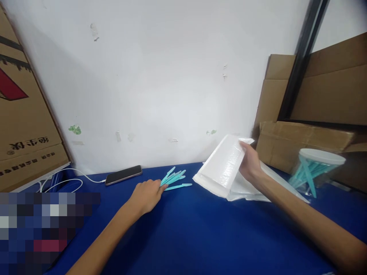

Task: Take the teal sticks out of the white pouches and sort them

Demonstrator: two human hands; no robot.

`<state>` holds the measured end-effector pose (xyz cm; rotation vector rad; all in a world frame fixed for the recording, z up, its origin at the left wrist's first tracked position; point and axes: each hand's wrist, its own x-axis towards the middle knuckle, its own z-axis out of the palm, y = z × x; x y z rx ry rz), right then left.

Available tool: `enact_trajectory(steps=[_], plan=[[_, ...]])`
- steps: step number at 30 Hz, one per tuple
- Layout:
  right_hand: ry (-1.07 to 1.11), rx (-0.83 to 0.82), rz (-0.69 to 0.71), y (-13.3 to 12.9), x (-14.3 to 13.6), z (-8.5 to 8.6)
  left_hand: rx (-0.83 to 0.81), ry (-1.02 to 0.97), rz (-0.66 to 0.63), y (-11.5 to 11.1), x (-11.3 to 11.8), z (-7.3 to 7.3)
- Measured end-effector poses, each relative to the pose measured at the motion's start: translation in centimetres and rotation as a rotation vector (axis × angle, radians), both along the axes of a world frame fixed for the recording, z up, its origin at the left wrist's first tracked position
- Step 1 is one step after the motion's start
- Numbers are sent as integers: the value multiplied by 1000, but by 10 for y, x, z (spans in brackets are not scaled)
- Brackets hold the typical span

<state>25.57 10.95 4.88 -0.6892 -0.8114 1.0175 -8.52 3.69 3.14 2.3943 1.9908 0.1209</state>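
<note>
My left hand (146, 195) rests on the blue table (186, 233) with its fingers closed around the near ends of several turquoise plastic sticks (174, 178), which fan out toward the wall. My right hand (250, 162) grips the raised edge of a white bubble mailer (222, 168), lifting it off a stack of similar white mailers (243, 189) lying on the table to the right of the sticks.
A black phone (123, 174) on a white cable (61, 181) lies near the wall. A clear jar (314, 172) with a white lid holds more turquoise sticks at right. Cardboard boxes stand at left (25, 114) and back right (304, 141).
</note>
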Motion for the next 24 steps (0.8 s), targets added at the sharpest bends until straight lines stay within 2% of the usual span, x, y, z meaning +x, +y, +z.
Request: enact_trajectory(steps=[3, 8, 15, 20, 24], plan=[[-50, -14, 30, -2, -6, -5, 15, 39, -16, -3, 5, 0], [-128, -90, 11, -5, -9, -10, 37, 74, -120, -6, 15, -3], [-146, -98, 37, -10, -13, -9, 52, 93, -208, -9, 26, -8], [-271, -51, 124, -15, -17, -7, 53, 92, -215, -10, 28, -10], [-333, -73, 82, -16, -19, -10, 69, 88, -220, -9, 25, -10]])
